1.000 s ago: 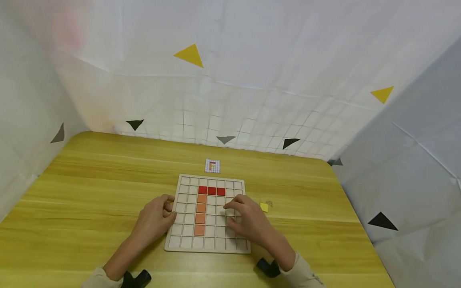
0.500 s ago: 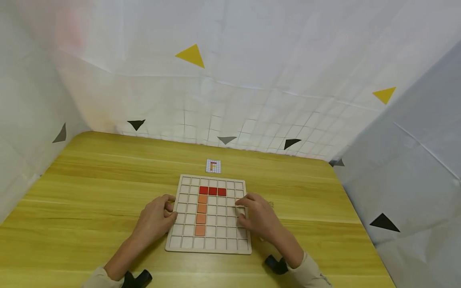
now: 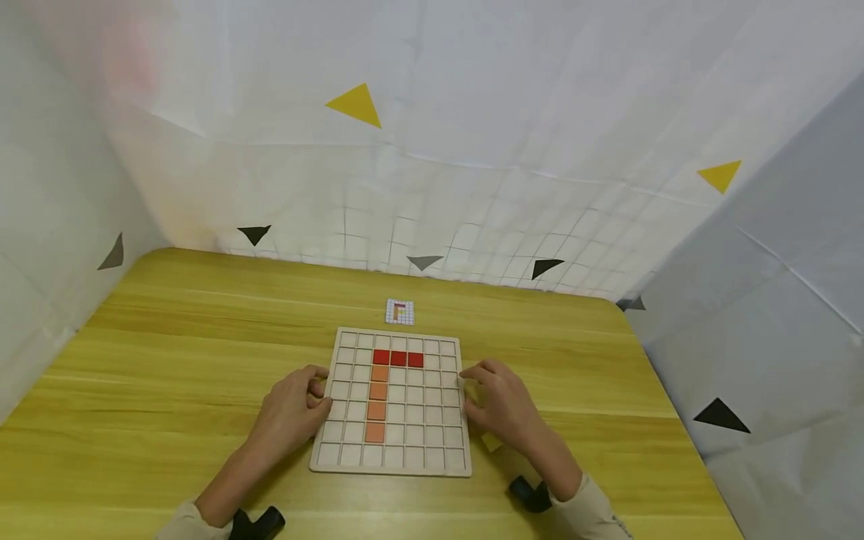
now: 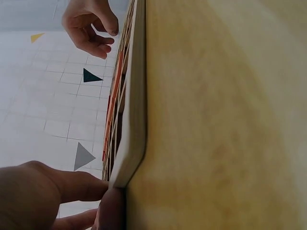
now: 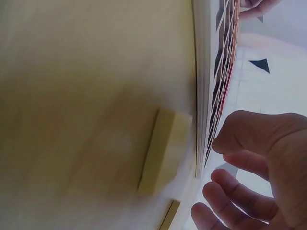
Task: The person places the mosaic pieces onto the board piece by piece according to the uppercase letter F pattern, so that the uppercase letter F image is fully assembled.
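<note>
The right hand (image 3: 502, 405) had slid off the grid board (image 3: 391, 457) to its right edge, fingers loosely curled, holding nothing. A yellow tile (image 3: 491, 442) lay on the table (image 3: 169, 337) just under it. The tile looked light, stiff and thin, best pinched by its edges. The left hand (image 3: 290, 412) pinched the board's left edge.

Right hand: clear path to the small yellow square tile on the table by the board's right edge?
Probably yes. The right hand hovers just above the yellow square tile, which lies flat on the wooden table beside the gridded board; nothing sits between them.
</note>
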Tool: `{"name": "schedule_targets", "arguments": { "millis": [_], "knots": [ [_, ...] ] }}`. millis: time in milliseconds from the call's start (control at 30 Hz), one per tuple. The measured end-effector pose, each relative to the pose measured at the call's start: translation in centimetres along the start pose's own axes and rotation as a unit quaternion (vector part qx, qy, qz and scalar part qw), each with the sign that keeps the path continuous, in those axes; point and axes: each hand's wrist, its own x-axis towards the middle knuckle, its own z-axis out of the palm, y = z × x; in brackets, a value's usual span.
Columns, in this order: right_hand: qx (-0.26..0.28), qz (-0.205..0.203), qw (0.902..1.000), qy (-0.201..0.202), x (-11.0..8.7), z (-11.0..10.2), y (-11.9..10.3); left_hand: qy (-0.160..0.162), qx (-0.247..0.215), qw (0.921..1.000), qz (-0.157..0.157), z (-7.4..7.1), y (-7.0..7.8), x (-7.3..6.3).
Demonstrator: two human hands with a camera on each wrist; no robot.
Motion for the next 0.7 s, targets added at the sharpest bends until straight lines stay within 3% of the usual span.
{"name": "schedule_targets", "arguments": {
  "millis": [400,700],
  "knots": [
    [-0.042,0.067,0.9968,0.002,-0.9,-0.4,1.5,0.000,-0.001,1.0000,0.002,-0.1,0.0,-0.1],
    [-0.040,0.098,0.9943,-0.012,-1.6,-0.6,2.2,-0.001,-0.003,1.0000,0.005,-0.1,0.0,-0.1]
  ]
}}
